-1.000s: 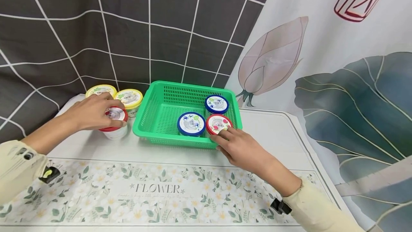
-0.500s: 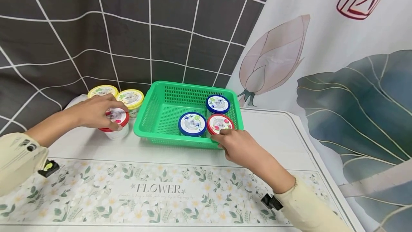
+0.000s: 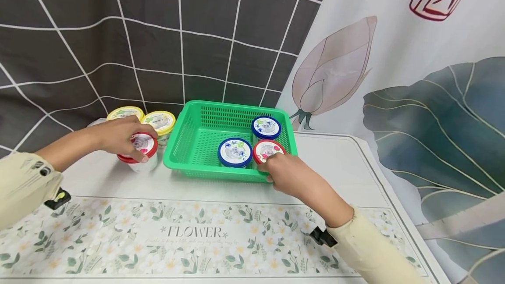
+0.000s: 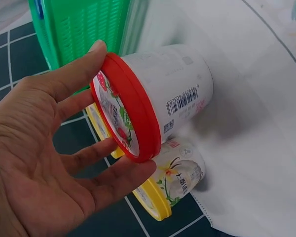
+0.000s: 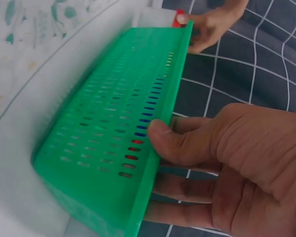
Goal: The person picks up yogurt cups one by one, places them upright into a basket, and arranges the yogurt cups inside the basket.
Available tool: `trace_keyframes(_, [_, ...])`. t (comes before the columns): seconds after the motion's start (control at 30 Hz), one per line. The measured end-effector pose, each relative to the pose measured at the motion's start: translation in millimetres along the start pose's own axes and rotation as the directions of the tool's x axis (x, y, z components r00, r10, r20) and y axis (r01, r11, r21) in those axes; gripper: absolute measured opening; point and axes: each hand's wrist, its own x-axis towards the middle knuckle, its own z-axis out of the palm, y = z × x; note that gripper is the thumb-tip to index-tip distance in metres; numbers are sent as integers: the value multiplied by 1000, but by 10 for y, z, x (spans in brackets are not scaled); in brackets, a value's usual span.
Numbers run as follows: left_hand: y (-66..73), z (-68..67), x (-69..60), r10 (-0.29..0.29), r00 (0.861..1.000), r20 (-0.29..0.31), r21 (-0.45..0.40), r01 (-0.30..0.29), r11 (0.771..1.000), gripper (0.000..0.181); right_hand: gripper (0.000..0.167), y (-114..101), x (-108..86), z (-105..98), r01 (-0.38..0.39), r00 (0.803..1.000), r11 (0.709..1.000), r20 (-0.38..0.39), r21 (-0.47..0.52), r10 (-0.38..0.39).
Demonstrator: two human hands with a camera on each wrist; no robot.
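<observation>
Centrally, green basket: the perforated green basket (image 3: 199,143) stands on the white table (image 3: 331,159), between the two hands, longer than it is deep.
Left hand: the left hand (image 3: 118,138) reaches in from the left, thumb and fingertips pinching opposite edges of a red lid.
Red-lidded cup: the outer red-lidded cup (image 3: 143,144) is under that hand, outside the basket and a little left of it — roughly upright, white-sided, with a barcode seen in the left wrist view. I cannot tell whether its base touches the table.
Yellow lids: two yellow-lidded cups, one (image 3: 159,122) near the basket's left end and another (image 3: 125,112) farther left, stand just behind the held cup.
Right hand: the right hand (image 3: 291,174) grips the basket's rim at the near right corner, thumb outside, fingers over the inner side. Whether those fingers also touch a cup is hidden.
Inside the basket: three cups cluster toward the right end — a front blue-lidded cup (image 3: 234,151), a rear blue-lidded cup (image 3: 266,127), and an inner red-lidded cup (image 3: 266,149) just beside the right hand.
Backdrop: a dark curtain (image 3: 154,47) with white grid lines.
</observation>
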Motion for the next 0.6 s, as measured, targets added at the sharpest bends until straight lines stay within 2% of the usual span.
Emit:
trace_keyframes(0.2, [4,-53,51,-6,999,49,24,5,1000,69,33,-17,32,-54,-28,998,999,49,25,27])
trace_keyframes(0.6, [54,-126,133,-10,987,159,10,9,1000,76,31,-15,59,-60,-36,998,999,58,1,36])
